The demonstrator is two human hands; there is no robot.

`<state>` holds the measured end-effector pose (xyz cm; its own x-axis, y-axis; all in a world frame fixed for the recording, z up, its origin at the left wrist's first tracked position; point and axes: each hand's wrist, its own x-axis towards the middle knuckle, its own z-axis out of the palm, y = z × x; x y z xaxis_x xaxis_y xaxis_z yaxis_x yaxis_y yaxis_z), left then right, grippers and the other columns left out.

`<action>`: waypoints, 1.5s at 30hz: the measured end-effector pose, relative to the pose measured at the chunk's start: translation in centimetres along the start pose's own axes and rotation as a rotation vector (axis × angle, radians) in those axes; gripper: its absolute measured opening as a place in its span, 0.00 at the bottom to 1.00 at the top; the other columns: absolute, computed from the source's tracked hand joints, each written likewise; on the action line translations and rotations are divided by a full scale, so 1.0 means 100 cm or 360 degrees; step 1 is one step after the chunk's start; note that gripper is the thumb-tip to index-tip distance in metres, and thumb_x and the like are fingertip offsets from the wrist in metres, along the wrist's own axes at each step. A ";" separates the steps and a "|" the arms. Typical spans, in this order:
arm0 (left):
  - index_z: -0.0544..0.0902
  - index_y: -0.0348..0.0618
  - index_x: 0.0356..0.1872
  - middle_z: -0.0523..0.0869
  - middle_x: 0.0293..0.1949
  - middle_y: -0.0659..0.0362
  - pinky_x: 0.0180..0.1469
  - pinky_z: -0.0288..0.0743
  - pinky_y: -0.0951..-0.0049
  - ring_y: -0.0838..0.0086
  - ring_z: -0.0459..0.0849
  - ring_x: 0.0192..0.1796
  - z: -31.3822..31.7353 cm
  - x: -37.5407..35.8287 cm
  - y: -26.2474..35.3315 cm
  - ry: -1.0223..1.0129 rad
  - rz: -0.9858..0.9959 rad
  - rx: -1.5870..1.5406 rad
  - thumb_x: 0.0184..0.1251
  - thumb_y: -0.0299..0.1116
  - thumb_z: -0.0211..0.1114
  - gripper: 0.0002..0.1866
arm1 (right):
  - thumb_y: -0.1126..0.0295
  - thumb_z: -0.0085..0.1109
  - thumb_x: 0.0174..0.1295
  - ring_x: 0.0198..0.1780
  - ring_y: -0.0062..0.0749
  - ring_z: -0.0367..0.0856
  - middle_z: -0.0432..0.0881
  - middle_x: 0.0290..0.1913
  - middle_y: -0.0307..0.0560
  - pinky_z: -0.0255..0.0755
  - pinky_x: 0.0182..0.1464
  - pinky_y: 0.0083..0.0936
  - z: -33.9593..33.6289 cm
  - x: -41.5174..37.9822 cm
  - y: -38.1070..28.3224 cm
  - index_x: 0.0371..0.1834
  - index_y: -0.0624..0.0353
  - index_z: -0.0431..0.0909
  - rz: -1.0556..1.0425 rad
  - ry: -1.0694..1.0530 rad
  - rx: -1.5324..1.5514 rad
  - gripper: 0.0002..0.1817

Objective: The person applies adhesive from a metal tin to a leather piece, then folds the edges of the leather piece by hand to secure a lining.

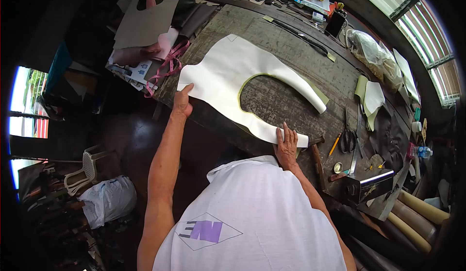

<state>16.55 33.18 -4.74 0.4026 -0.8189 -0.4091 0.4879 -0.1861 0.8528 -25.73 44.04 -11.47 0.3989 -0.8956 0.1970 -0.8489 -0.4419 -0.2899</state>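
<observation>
A large white curved piece, apparently leather, lies on the worn wooden table. It bends round a wide U-shaped opening, and a yellow-green layer shows along its inner edge and under its far arm. At its left corner, my left hand pinches the edge, thumb on top and the other fingers mostly hidden. My right hand rests flat on the near arm, fingers stretched out close to its end. Just right of that hand is a hammer, its head near the tip of the white piece.
On the right are a pencil, black scissors, a metal ruler, a small round tin and a dark metal block. Pattern pieces and pink tape sit at the left. Rolled material lies lower right.
</observation>
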 end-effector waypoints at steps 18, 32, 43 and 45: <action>0.79 0.38 0.52 0.86 0.46 0.54 0.55 0.82 0.62 0.67 0.86 0.51 0.102 -0.240 0.205 -0.0909 0.0837 -0.0207 0.75 0.40 0.62 0.16 | 0.64 0.56 0.71 0.64 0.45 0.78 0.79 0.62 0.48 0.72 0.64 0.36 -0.354 0.043 0.017 0.47 0.57 0.81 0.0107 0.0967 0.0060 0.10; 0.84 0.30 0.45 0.88 0.38 0.55 0.48 0.79 0.70 0.71 0.86 0.42 0.078 -0.101 0.134 0.0015 0.0871 0.0721 0.74 0.38 0.61 0.16 | 0.70 0.58 0.66 0.60 0.51 0.78 0.75 0.64 0.48 0.69 0.62 0.46 -0.227 0.239 0.068 0.52 0.54 0.80 -0.0098 0.0617 -0.0143 0.12; 0.74 0.37 0.65 0.81 0.62 0.49 0.66 0.72 0.57 0.55 0.79 0.64 0.035 0.076 0.038 -0.0551 0.0767 0.1377 0.72 0.34 0.60 0.23 | 0.78 0.61 0.54 0.72 0.55 0.65 0.57 0.78 0.54 0.63 0.71 0.47 -0.040 0.094 0.025 0.64 0.52 0.73 0.0169 -0.0481 0.0306 0.30; 0.75 0.39 0.64 0.80 0.62 0.48 0.68 0.70 0.62 0.55 0.78 0.65 0.055 0.089 0.029 -0.0789 0.1239 0.2023 0.65 0.31 0.65 0.25 | 0.76 0.63 0.54 0.73 0.56 0.63 0.58 0.78 0.52 0.60 0.72 0.47 -0.041 0.096 0.021 0.62 0.52 0.75 0.0283 -0.0601 0.0263 0.28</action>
<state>17.27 22.33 -4.15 -0.1743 -0.9700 0.1696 -0.7591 0.2421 0.6043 -25.08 34.78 -6.35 0.3761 -0.9010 -0.2163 -0.8614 -0.2540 -0.4398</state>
